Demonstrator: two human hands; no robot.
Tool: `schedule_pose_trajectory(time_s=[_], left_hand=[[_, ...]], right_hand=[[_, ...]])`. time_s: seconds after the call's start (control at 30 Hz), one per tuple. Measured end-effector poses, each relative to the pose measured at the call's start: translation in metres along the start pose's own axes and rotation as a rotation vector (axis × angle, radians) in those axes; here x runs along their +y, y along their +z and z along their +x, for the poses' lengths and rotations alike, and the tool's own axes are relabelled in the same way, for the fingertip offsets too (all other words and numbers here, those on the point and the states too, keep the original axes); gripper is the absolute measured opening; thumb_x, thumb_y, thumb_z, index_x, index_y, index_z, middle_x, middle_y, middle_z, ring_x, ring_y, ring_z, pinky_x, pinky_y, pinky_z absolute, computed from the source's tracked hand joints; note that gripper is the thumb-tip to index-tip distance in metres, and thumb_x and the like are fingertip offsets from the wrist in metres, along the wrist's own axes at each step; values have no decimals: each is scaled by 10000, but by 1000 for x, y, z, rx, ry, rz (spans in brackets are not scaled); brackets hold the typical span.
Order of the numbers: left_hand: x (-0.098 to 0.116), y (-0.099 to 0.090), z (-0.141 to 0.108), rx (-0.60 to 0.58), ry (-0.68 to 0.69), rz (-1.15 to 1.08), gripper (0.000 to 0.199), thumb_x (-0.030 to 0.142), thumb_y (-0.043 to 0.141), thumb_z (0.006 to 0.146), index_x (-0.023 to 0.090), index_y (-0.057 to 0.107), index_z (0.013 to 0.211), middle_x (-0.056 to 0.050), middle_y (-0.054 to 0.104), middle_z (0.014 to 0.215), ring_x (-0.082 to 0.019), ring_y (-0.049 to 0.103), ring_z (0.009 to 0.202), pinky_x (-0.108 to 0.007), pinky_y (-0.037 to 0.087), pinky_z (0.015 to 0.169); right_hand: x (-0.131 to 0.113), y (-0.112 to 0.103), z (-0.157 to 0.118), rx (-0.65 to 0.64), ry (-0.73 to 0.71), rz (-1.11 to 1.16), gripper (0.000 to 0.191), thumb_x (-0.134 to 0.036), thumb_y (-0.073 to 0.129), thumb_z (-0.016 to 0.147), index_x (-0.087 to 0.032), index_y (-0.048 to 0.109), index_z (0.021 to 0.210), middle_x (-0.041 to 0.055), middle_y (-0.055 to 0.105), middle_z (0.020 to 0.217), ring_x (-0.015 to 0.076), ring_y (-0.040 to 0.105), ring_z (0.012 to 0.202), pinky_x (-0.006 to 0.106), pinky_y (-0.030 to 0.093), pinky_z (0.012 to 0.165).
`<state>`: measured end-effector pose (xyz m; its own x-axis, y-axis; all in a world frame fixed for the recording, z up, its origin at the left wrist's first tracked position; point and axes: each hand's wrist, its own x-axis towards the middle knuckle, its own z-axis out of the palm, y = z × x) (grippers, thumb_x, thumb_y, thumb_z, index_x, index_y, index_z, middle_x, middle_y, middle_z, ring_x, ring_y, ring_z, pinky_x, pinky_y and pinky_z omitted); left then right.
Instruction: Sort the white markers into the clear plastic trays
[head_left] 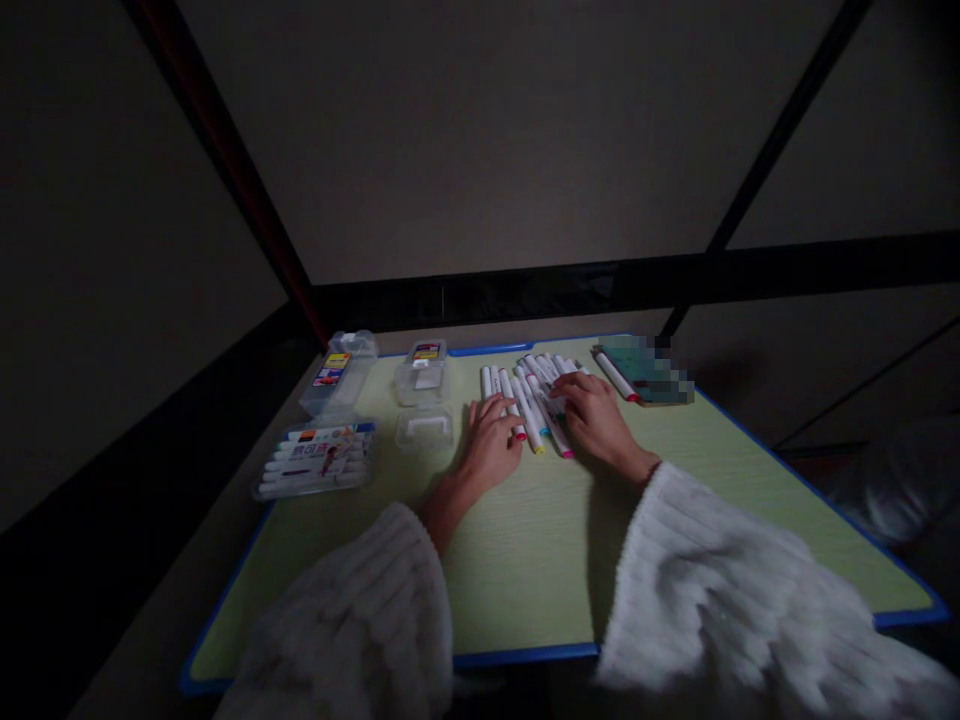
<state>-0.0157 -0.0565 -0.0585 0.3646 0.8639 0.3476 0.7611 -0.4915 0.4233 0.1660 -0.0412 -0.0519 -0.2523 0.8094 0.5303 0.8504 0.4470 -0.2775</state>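
Several white markers (530,408) with coloured ends lie in a loose group on the table, some side by side and some overlapping. Red, yellow, blue and pink ends face me. My left hand (491,445) rests at the left side of the group, its fingers spread and touching the leftmost markers. From the right, my right hand (598,418) reaches over the pile, with slightly bent, parted fingers on the markers. No marker is visibly lifted in either hand. Parts of the markers are hidden under my fingers.
A clear case filled with markers (319,462) lies at the table's left edge. Behind it stands a clear plastic box (339,382); an open clear box (424,375) is nearby. A green booklet (641,368) with a separate marker (616,376) lies at back right. The table (525,570) has blue edging.
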Motion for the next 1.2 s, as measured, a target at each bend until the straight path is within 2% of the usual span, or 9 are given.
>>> schedule_pose_trajectory(time_s=[0.17,0.37,0.5,0.67,0.83,0.97,1.2], left_hand=[[0,0,-1,-23,16,-20,364,91,522,657,214,604,991,-39,535,1208,-211,366,1213,-501,131,1067],[-8,5,1,50,-14,-13,369,60,494,642,201,607,963,-50,549,1159,-206,420,1155,-482,170,1056],[-9,5,1,41,7,-11,362,65,495,654,196,599,975,-58,540,1156,-208,421,1150,-484,177,1054],[-4,2,-5,-54,140,26,358,132,505,709,232,572,1047,-44,494,1223,-211,341,1223,-507,98,1072],[-4,3,-8,-96,206,109,342,299,541,744,268,556,1084,-52,453,1265,-245,284,1256,-551,68,1060],[-5,5,-7,-84,167,155,320,316,503,778,272,552,1091,-57,454,1260,-240,291,1254,-556,90,1055],[-5,6,-6,-82,85,192,405,362,468,803,239,483,1189,-84,428,1301,-267,253,1276,-581,111,1043]], right_hand=[[2,-3,0,-17,-30,-3,369,-29,377,671,-163,613,920,93,563,1058,239,469,1007,388,317,865],[-4,-16,2,-77,-169,-44,286,-58,410,699,-175,618,857,78,564,1051,232,463,1009,399,279,908],[-3,-22,1,-69,-137,-98,249,-75,428,700,-164,615,839,83,577,994,235,487,963,384,305,867],[7,-20,-2,-42,-65,-116,254,-74,415,716,-161,621,834,81,590,942,230,507,921,366,331,816],[7,-16,-3,-105,-124,-126,327,-84,405,738,-182,638,945,86,553,1094,242,462,1021,397,305,875],[0,-14,-5,-197,-167,-163,374,-117,407,762,-207,613,1060,87,481,1233,266,373,1136,454,239,946],[-2,-8,-7,-315,-103,-208,364,-242,358,848,-202,571,1141,95,427,1301,275,320,1191,488,219,976]])
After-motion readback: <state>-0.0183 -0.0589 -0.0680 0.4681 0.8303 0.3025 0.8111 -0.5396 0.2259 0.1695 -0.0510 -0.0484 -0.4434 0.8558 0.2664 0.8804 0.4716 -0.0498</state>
